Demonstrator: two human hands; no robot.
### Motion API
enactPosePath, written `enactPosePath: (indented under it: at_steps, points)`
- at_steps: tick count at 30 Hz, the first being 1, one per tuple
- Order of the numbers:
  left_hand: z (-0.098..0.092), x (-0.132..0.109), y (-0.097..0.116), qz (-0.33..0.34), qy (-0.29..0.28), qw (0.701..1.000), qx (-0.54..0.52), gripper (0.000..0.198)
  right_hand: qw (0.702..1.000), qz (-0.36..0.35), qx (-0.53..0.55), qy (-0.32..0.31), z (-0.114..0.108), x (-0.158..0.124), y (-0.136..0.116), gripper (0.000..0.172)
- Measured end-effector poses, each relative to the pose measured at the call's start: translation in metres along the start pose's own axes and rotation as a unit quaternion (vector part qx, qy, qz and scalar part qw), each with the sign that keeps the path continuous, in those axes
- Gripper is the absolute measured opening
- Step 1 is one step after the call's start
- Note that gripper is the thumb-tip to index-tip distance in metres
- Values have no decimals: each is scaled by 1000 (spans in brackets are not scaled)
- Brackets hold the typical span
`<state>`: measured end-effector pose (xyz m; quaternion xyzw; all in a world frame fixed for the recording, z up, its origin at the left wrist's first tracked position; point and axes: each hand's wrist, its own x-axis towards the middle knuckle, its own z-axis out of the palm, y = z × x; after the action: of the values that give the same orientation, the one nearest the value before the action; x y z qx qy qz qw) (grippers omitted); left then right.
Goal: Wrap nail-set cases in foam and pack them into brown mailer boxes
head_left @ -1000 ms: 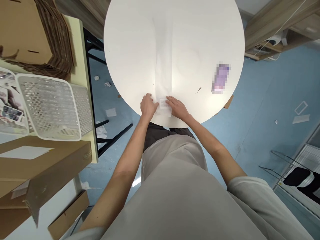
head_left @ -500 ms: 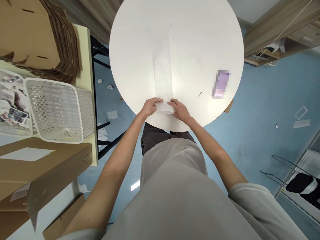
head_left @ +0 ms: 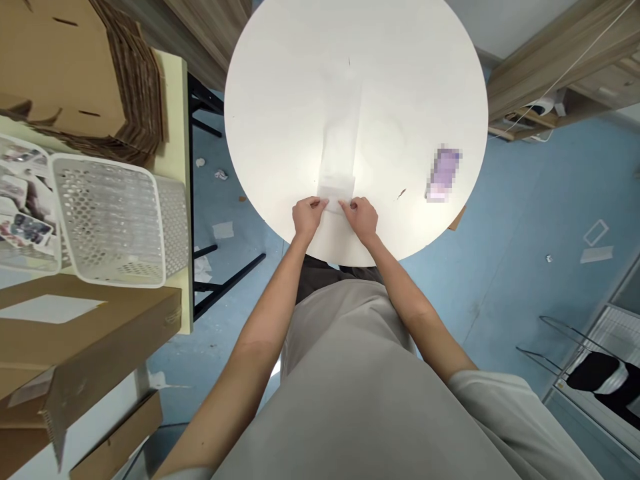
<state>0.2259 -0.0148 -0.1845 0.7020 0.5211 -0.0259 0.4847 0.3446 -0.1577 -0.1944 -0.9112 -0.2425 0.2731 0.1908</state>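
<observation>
A long, translucent white wrapping sheet [head_left: 341,143] lies on the round white table [head_left: 280,87], stretching away from me. Its near end is folded over into a squarish flap [head_left: 336,186]; whether anything is inside cannot be made out. My left hand [head_left: 309,217] pinches the near edge of the fold at its left corner, thumb pressed against the fingers. At the right corner of that same edge, my right hand [head_left: 362,216] grips the sheet in a matching pinch. The two hands are a short gap apart, close to the table's front rim.
A blurred purple object [head_left: 444,175] lies on the table to the right. On a side table at left stand a stack of flat cardboard [head_left: 75,80], a white perforated basket [head_left: 113,220] and a large cardboard box [head_left: 100,320]. Paper scraps [head_left: 223,230] litter the blue floor.
My hands have gone from resting at the sheet's sides to pinching its near edge. The near end now shows a larger folded flap. The view has shifted slightly.
</observation>
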Motion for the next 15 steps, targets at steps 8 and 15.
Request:
enactPosePath:
  at_steps: [8, 15]
  points:
    - [1, 5, 10, -12, -16, 995, 94, 20, 997, -70, -40, 21, -1, 6, -1, 33]
    - [7, 10, 20, 235, -36, 957, 167, 49, 969, -239, -33, -58, 0, 12, 0, 47]
